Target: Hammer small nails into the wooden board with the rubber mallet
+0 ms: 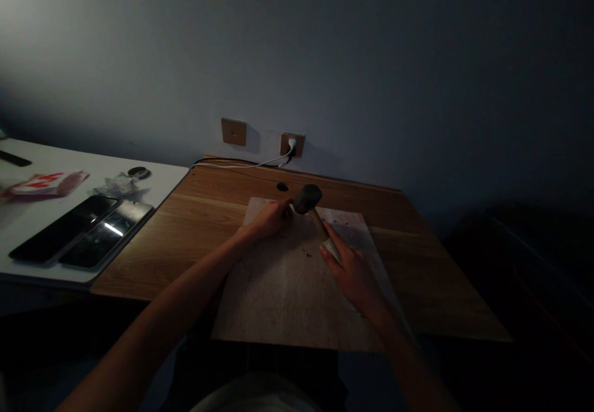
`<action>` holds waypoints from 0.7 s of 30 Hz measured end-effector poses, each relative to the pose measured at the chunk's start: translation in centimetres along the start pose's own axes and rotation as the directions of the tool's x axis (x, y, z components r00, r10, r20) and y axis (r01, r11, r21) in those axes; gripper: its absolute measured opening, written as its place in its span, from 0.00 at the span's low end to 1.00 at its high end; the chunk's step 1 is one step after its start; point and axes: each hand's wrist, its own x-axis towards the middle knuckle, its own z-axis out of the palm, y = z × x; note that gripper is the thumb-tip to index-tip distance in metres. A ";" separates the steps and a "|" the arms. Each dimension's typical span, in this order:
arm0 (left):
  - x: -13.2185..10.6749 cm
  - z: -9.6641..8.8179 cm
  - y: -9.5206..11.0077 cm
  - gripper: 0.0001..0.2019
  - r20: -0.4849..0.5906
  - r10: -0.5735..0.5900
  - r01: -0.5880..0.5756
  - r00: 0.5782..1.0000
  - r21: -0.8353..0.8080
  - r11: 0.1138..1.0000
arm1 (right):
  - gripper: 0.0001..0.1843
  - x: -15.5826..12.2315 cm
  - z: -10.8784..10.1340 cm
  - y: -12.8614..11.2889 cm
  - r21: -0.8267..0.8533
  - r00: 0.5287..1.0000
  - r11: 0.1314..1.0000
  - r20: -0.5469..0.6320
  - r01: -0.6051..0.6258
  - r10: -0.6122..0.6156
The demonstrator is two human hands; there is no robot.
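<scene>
My right hand (351, 268) is closed round the handle of a hammer (310, 203), index finger laid along the shaft. The dark hammer head hangs just above the far edge of a pale wooden board (288, 288) lying on the brown desk. My left hand (271, 217) rests on the board's far part with fingers pinched together right beside the hammer head; what they pinch is too small to make out. A small metal piece, maybe a nail (305, 252), lies on the board between my hands.
The brown desk (204, 226) meets a white table (55, 214) on the left carrying two dark phones (83, 231), a red-and-white packet (44, 184) and small clutter. Wall sockets (292, 145) with a white cable sit behind. Right side is dark.
</scene>
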 end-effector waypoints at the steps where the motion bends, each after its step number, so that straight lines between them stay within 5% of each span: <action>1: 0.0 0.0 0.0 0.23 -0.003 -0.003 0.003 1.000 0.002 1.000 | 0.33 0.0 0.1 0.1 -0.010 1.000 1.000 0.006 -0.001 0.001; 16: 0.3 0.6 -0.6 0.23 -0.036 -0.007 0.007 0.999 0.002 1.000 | 0.32 0.4 1.0 0.2 -0.108 0.999 0.994 0.045 0.018 -0.013; 21: -0.6 -1.6 0.1 0.19 -0.003 0.039 -0.039 0.999 0.055 0.998 | 0.32 -0.7 0.5 0.2 -0.065 0.999 0.998 0.027 -0.025 0.027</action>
